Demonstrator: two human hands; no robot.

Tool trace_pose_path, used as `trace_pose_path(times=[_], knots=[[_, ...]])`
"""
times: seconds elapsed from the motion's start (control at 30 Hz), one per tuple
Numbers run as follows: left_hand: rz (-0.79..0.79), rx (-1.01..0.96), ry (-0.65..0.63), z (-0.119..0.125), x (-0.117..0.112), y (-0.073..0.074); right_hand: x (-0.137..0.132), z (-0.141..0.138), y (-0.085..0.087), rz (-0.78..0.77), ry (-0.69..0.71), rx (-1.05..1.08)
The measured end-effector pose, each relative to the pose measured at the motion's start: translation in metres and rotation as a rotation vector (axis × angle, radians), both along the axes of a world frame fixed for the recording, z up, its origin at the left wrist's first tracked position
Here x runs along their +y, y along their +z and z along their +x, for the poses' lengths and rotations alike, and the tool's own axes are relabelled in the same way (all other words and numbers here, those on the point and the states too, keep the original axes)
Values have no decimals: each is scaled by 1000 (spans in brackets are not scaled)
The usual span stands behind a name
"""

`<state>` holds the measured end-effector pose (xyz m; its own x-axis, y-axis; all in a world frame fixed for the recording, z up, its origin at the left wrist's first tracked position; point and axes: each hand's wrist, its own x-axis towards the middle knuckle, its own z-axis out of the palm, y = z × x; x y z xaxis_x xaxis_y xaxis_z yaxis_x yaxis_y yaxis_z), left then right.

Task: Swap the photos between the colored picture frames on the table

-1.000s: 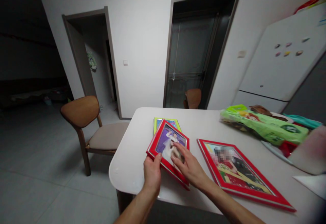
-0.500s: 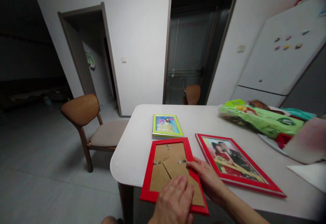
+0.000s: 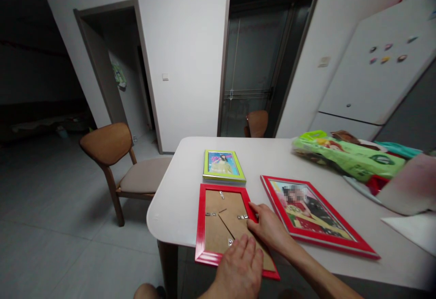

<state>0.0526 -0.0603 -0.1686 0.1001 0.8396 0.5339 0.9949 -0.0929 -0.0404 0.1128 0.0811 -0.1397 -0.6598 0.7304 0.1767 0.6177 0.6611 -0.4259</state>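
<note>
A red picture frame (image 3: 200, 226) lies face down over the table's near edge. Its brown backing board (image 3: 218, 233) shows a cut stand flap and small metal clips. My left hand (image 3: 240, 265) is closed on the near end, fingers together across the board, thumb hidden. On the right rail my right hand (image 3: 269, 228) grips the frame, its fingertips near the right clip (image 3: 243, 217). Just beyond the frame sits a lime-green framed picture (image 3: 223, 165), face up. To the right is a larger red framed picture (image 3: 309, 213), also face up.
The white table (image 3: 170, 208) has a rounded left corner. Green plastic packaging (image 3: 350, 156) and a pinkish container (image 3: 407, 185) stand at its right. A wooden chair (image 3: 107, 144) is at the left, another chair (image 3: 257, 123) behind. A fridge (image 3: 378, 76) stands at the right wall.
The red frame in my hands has come down flatter and turned slightly. A clip near the left fingers has come into view. The other two framed pictures stay where they were.
</note>
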Motion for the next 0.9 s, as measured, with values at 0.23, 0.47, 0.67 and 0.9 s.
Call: trace_pose_path(times=[0.23,0.47,0.67,0.9], knots=[[-309,-334,-103,-19,-6,25,4,-1,-3,40,86,17],[-264,-620,367,-84,-6,32,3,-7,5,43,154,-35],[-187,-757,334,-90,-6,19,1,-10,9,114,141,-26],[-75,-805,319,-88,-6,15,-33,-45,16,116,301,31]])
